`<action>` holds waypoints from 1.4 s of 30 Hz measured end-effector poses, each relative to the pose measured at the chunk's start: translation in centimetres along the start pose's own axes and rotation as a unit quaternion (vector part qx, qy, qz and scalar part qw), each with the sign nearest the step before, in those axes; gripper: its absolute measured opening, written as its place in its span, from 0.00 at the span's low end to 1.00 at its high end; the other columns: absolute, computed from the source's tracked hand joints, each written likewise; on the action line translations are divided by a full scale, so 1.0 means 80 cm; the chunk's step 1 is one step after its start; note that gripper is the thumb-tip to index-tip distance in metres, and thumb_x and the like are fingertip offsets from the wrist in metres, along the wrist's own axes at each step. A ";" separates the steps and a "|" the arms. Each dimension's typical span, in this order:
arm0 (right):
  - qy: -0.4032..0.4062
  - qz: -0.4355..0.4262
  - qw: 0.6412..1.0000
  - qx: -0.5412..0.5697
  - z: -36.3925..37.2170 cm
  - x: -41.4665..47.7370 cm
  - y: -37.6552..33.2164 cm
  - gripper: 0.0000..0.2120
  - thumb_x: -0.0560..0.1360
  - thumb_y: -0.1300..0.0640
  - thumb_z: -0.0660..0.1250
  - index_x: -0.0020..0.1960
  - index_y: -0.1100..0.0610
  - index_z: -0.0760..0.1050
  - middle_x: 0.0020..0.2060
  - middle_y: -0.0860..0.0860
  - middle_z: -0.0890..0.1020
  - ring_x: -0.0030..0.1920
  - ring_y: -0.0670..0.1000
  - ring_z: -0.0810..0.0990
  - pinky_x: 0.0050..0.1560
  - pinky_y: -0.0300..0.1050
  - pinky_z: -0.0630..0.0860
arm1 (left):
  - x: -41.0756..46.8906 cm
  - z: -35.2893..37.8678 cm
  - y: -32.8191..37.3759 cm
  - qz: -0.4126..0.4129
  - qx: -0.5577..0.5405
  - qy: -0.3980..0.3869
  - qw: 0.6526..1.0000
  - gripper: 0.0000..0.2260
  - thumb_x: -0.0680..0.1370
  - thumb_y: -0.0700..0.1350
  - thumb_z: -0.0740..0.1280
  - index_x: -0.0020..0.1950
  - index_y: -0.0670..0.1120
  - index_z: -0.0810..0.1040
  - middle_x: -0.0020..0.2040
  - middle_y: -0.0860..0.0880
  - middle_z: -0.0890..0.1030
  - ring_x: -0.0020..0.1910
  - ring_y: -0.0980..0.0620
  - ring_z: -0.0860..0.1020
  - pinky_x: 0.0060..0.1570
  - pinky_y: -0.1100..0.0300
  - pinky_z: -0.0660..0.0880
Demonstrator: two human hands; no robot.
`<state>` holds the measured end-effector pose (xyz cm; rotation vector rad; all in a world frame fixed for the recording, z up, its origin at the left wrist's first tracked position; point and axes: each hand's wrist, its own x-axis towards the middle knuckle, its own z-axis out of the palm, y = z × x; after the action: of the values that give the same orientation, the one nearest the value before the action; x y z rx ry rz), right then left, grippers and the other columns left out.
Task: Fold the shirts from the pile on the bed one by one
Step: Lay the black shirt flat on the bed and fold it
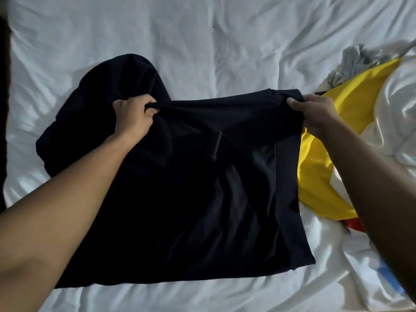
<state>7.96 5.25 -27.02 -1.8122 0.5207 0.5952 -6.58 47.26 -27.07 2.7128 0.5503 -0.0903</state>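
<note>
Head view: black shirt (pixel 202 188) spread on the bed (pixel 202 41), mid-fold.
Left hand (pixel 132 118): gripping the black shirt's far edge, bunched.
Right hand (pixel 315 113): pinching its far right corner.
Pile (pixel 351 104): just right of the black shirt.
Next: probably lay the held edge over evenly.

Rumpled white-sheeted bed (pixel 225 41), dimly lit.

One head-worn wide-angle camera looks steeply down, close over the bed (pixel 202 41), its far side toward 12 o'clock.
</note>
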 end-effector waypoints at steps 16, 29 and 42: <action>0.083 -0.082 0.953 -0.280 0.003 -0.152 0.096 0.30 0.77 0.44 0.73 0.73 0.58 0.69 0.64 0.54 0.80 0.64 0.58 0.79 0.59 0.49 0.73 | -0.239 0.030 0.081 -0.079 -0.194 -0.137 0.968 0.33 0.76 0.62 0.72 0.76 0.51 0.66 0.65 0.51 0.74 0.62 0.51 0.75 0.68 0.43 0.71; 0.054 -0.045 0.958 -0.280 -0.059 -0.294 0.249 0.11 0.78 0.48 0.74 0.48 0.57 0.81 0.37 0.46 0.81 0.42 0.51 0.81 0.39 0.39 0.70 | -0.431 0.028 0.071 0.121 -0.066 -0.337 0.931 0.20 0.80 0.46 0.67 0.73 0.53 0.75 0.60 0.58 0.75 0.60 0.55 0.72 0.66 0.52 0.70; -0.066 0.077 0.978 -0.180 -0.080 -0.329 0.280 0.10 0.78 0.55 0.74 0.57 0.59 0.82 0.38 0.52 0.84 0.35 0.49 0.81 0.31 0.40 0.74 | -0.462 0.007 -0.064 -0.021 0.119 -0.311 0.943 0.44 0.70 0.55 0.70 0.83 0.56 0.55 0.84 0.53 0.52 0.83 0.50 0.49 0.78 0.39 0.48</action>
<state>-25.30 -5.95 -25.24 -2.0639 0.4897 0.9596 -42.61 37.95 -24.36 2.6745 0.4176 -1.0423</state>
